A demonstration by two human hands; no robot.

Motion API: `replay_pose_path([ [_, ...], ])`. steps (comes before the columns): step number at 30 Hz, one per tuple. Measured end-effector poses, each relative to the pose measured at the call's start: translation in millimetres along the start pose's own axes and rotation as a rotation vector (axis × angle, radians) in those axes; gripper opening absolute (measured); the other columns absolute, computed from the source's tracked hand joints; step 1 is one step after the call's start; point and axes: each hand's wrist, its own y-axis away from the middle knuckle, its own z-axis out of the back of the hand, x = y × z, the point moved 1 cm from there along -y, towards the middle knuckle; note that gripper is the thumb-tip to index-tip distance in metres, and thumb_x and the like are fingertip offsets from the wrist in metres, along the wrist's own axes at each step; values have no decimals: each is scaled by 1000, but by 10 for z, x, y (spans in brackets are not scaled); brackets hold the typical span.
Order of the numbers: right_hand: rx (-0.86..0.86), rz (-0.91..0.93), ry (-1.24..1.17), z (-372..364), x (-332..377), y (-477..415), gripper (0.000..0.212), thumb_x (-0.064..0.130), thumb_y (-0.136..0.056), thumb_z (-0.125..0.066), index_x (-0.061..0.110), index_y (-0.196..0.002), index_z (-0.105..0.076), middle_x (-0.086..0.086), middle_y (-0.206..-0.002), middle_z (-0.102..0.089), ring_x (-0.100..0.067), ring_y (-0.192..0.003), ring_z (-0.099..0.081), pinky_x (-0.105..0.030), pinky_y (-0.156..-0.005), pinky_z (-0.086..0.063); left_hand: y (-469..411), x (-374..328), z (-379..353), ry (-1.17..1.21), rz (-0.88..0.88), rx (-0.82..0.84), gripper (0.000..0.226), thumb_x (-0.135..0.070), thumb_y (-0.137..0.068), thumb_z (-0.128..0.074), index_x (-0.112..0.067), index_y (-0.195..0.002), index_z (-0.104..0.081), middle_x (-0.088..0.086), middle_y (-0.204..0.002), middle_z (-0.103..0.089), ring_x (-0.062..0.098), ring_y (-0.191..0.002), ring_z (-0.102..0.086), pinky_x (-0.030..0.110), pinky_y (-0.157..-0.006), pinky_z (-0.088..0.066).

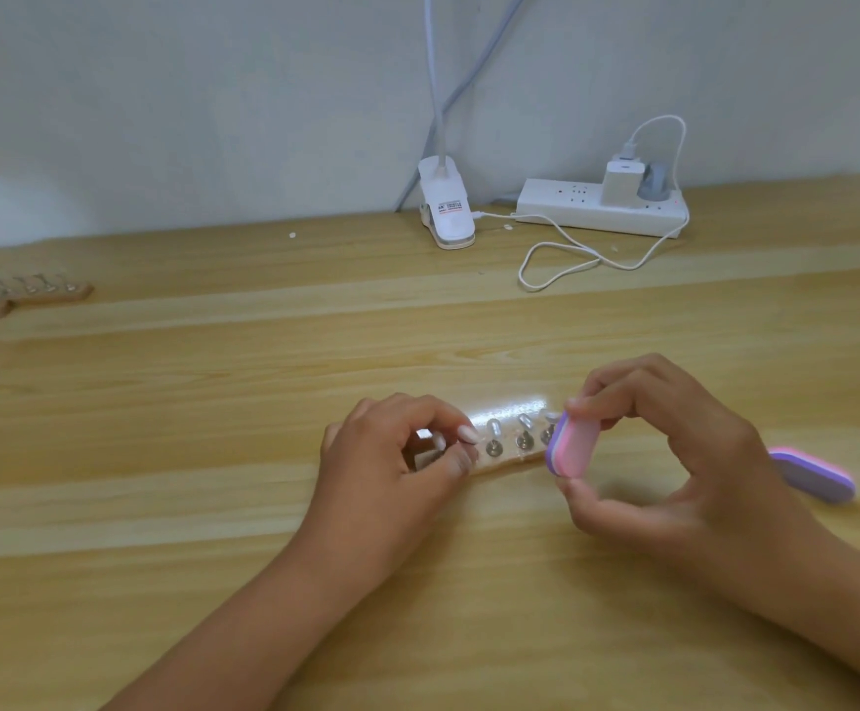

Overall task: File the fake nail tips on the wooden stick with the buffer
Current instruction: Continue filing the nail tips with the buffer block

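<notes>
Pale wooden tabletop (212,402), white wall (212,94) at twelve o'clock: left hand (392,469) pinches the nail-tipped wooden stick (512,428), right hand (674,454) pinches the pink-purple buffer (574,446).

**Pale wood table, sparsely laid**

The table (212,505) is light, long-grained wood running back to a white wall. Near its middle, toward 5 o'clock, lies the wooden stick (509,456) with a row of fake nail tips (493,428) on small mounts. The left hand (392,454) covers its 9 o'clock end. At 4 o'clock a pink-and-purple buffer block (812,477) lies flat. At 12 o'clock a white lamp clip (445,213) rests by the wall. Near it, at 1 o'clock, sits a white power strip (571,207), and a white cable (561,259) loops over the wood between them. At 9 o'clock lie two more sticks (32,295) carrying tips, blurred.
</notes>
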Motion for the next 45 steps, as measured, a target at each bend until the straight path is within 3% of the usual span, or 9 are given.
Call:
replay_pose_path([
  [6, 41, 7, 1, -45, -16, -12, 30, 9, -69, -77, 16, -96, -65, 6, -102, -60, -10, -102, -62, -11, -93, -40, -7, 12, -20, -196, -34, -4, 11, -51, -68, -61, -45, -75, -57, -20, -85, -62, 1, -90, -49, 27, -91, -29],
  [13, 59, -20, -104, -53, 8, -17, 33, 7, -72, -76, 18, -101, -63, 12, -103, -62, -18, -98, -66, -17, -86, -49, -35, 53, 47, -332, -73, 93, 10, -48, -70, -52, -50, -79, -53, -23, -90, -55, -5, -99, -39, 9, -92, -16],
  [19, 59, -66, -150, -53, 30, -14, 28, 20, -76, -74, 19, -102, -64, 8, -103, -64, -19, -94, -67, -27, -82, -53, -54, 54, -37, -248, -131, 72, 24, -60, -71, -53, -45, -84, -65, -26, -97, -56, -4, -102, -42, 14, -94, -19],
  [28, 43, -131, -164, -59, 55, -18, 30, 32, -74, -69, 23, -103, -66, 7, -105, -65, -19, -96, -66, -27, -82, -52, -46, -33, -57, -316, -376, -40, 5, -34, -74, -68, -36, -76, -72, -21, -97, -62, 6, -91, -51, 25, -85, -28],
  [31, -3, -114, -106, -45, 91, -19, 31, 35, -73, -68, 27, -103, -65, 11, -106, -65, -18, -100, -64, -20, -87, -48, -43, -78, -29, -153, -377, -75, 8, -38, -75, -66, -35, -78, -74, -21, -96, -63, 3, -91, -52, 26, -87, -35],
  [35, -87, -83, -83, -10, 111, -22, 31, 33, -74, -68, 27, -104, -64, 13, -102, -64, -17, -99, -64, -14, -89, -44, -14, -118, 28, 58, -324, -89, 12, -36, -75, -70, -27, -78, -77, -16, -85, -66, 11, -88, -60, 17, -76, -42],
  [38, -118, -46, -80, 10, 87, -29, 33, 17, -73, -76, 22, -104, -64, 12, -97, -65, -17, -94, -65, -19, -85, -47, 58, -108, 82, 134, -290, -69, 10, -36, -73, -70, -30, -79, -76, -16, -83, -70, 10, -79, -61, 9, -66, -39],
  [41, -133, -34, -83, 22, 86, -28, 39, 7, -70, -78, 22, -103, -64, 11, -97, -65, -18, -91, -66, -19, -82, -48, 129, -129, 114, 203, -289, -74, 10, -28, -74, -73, -30, -83, -76, -11, -80, -73, 10, -68, -63, 13, -57, -42],
  [45, -165, -22, -134, 39, 124, -8, 30, 13, -73, -79, 19, -101, -68, 7, -99, -65, -23, -91, -67, -28, -81, -52, 168, -198, 85, 278, -317, -63, 6, -21, -76, -75, -25, -80, -78, -12, -76, -72, 4, -58, -60, 16, -49, -43],
])
